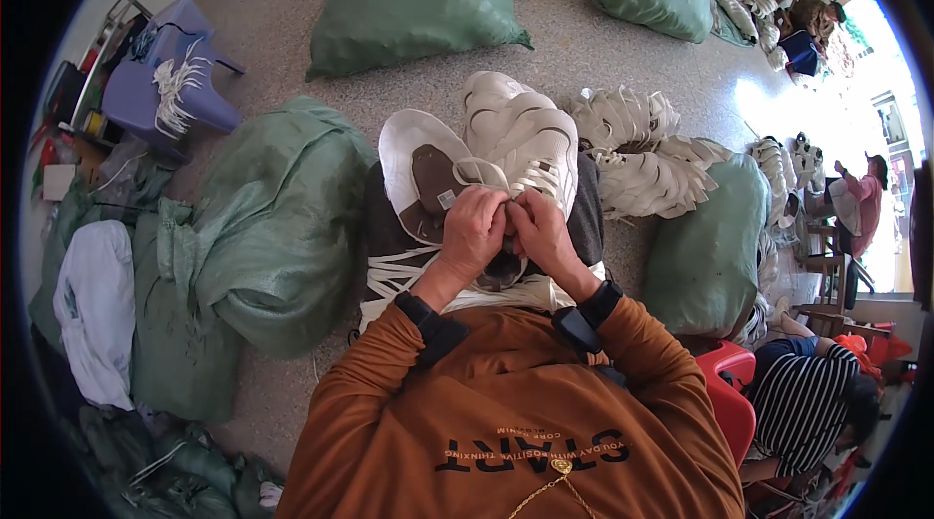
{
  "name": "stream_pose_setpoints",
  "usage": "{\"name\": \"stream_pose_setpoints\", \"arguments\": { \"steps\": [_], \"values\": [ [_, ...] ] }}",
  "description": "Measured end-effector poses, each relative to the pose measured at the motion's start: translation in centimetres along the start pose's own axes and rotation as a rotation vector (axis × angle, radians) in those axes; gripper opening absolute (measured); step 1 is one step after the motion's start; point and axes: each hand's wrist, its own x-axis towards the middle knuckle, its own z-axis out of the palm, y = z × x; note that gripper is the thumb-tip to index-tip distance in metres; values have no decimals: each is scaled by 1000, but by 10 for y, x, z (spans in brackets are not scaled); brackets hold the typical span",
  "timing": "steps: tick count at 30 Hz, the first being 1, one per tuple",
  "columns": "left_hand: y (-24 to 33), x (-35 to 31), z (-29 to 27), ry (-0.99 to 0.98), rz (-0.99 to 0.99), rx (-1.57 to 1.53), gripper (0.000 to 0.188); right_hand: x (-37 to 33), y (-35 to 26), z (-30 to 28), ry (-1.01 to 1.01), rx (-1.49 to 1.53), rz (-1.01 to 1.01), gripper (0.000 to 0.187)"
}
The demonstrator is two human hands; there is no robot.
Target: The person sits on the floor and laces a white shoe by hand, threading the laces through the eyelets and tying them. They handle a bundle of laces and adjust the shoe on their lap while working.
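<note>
On my lap lies a white shoe [530, 144] with a layered, strappy upper, its toe pointing away from me. Beside it on the left rests another white shoe [393, 154], its opening showing a dark brown inside and a small pale label. My left hand [474, 229] is closed in a pinch at the near end of the first shoe, with a white shoelace [479, 165] looping up from its fingers. My right hand [543, 229] is pinched against the left fingertips; its fingers hide what they hold. White laces [394, 274] lie across my lap by my wrists.
Strung bundles of white shoes [657, 178] lie at the right. Full green sacks stand left [282, 217], right [710, 242] and ahead [418, 3]. A purple stool [161, 71] bears white laces. A red chair [728, 388] and seated people [803, 402] are to the right.
</note>
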Motion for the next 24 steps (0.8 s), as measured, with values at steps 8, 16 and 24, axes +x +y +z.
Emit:
{"name": "stream_pose_setpoints", "arguments": {
  "steps": [8, 16, 24],
  "values": [
    [-6, -9, -2, 55, -27, 17, 17, -75, 15, -111, -287, -898, -107, 17],
    [6, 4, -1, -29, -410, -223, 17, -95, 32, -104, 37, -463, -142, 10],
    [3, 10, -16, -272, -518, -545, 7, -56, 23, -59, 165, -500, -324, 35]
  ]
}}
